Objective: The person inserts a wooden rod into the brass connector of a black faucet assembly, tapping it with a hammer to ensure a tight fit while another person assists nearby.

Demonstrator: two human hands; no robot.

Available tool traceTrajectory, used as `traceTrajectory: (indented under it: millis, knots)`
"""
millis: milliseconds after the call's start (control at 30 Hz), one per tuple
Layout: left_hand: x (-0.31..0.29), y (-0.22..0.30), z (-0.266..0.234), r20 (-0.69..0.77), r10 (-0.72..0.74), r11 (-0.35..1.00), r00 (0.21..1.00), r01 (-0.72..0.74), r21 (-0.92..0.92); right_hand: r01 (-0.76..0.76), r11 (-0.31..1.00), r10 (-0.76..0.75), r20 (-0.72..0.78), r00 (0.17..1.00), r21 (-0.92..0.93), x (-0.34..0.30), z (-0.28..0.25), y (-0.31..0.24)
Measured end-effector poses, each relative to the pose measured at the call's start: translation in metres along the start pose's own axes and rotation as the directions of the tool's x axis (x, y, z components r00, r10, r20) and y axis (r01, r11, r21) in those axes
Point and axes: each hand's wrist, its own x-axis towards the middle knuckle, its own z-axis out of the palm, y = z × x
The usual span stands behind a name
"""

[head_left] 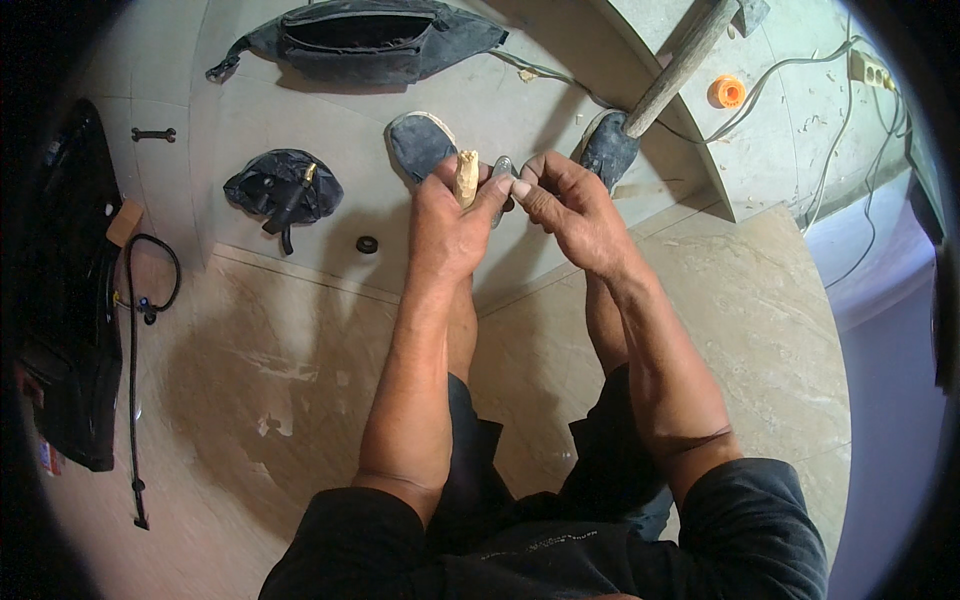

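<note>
In front of my feet my left hand (447,225) is closed round a pale, rough-ended piece of wood (466,178) that sticks up between thumb and fingers. A small silvery metal piece with a rounded end (504,167) sits between my two hands, against the left thumb. My right hand (575,215) is closed too, its thumb and bent fingers pinching at this metal piece. My fingers hide the lower part of both things, so the exact kind of the metal piece cannot be told.
A hammer (685,70) leans by my right shoe, near an orange tape roll (728,92), cables and a power strip (869,70). Beyond my feet lies a black waist bag (370,45). At left are a black pouch (285,190), a small wrench (153,135) and a black hose (132,400).
</note>
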Motion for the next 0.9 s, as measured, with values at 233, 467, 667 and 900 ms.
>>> traceTrajectory:
  millis: [233, 467, 667, 900]
  knots:
    - [-0.009, 0.026, -0.011, 0.048, -0.063, 0.998, 0.997, 0.062, 0.022, -0.164, 0.965, 0.137, 0.141, 0.981, 0.206, -0.003, -0.020, -0.006]
    - [-0.038, 0.059, -0.038, 0.479, -0.099, 0.906, 0.872, -0.120, 0.406, -0.169, 0.967, 0.241, 0.470, 0.849, -0.191, -0.035, -0.049, -0.058]
    - [-0.101, 0.137, -0.035, 0.506, -0.154, 0.918, 0.849, -0.067, 0.391, 0.082, 0.919, 0.029, 0.274, 0.961, -0.386, -0.106, -0.073, -0.141]
    - [-0.217, 0.217, 0.024, 0.306, -0.029, 0.954, 0.952, -0.065, 0.293, -0.056, 0.724, 0.159, -0.087, 0.983, 0.688, -0.235, -0.001, -0.186]
